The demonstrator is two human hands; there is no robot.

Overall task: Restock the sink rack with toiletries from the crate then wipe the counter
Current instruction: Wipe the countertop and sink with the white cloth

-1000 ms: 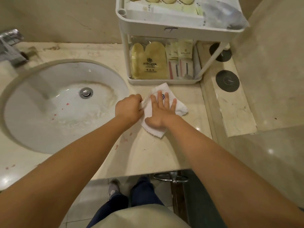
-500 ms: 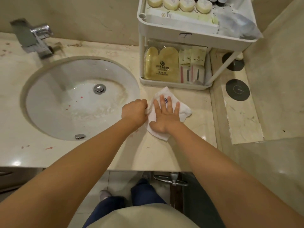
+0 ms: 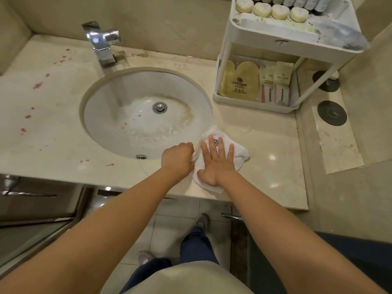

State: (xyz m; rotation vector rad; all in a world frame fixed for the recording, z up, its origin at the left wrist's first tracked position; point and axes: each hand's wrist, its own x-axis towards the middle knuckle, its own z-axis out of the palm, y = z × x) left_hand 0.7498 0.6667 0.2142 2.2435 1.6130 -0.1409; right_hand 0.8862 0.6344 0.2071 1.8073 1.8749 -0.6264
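The right hand [image 3: 216, 164] lies flat on the cloth [image 3: 239, 154], fingers straight and spread, pressing it down. The left hand [image 3: 177, 159] is curled in a fist beside it and grips the cloth's left edge. Both arms reach out from the bottom. The white cloth sits on the counter [image 3: 265, 132], just by the front right rim of the sink [image 3: 118, 115]. The rack [image 3: 284, 42] stands behind it, with 4 round soaps [image 3: 263, 9] on top and packets [image 3: 239, 81] below. The tap [image 3: 102, 44] is behind the sink. Red spots [image 3: 37, 85] dot the counter on the far left, well apart from the cloth
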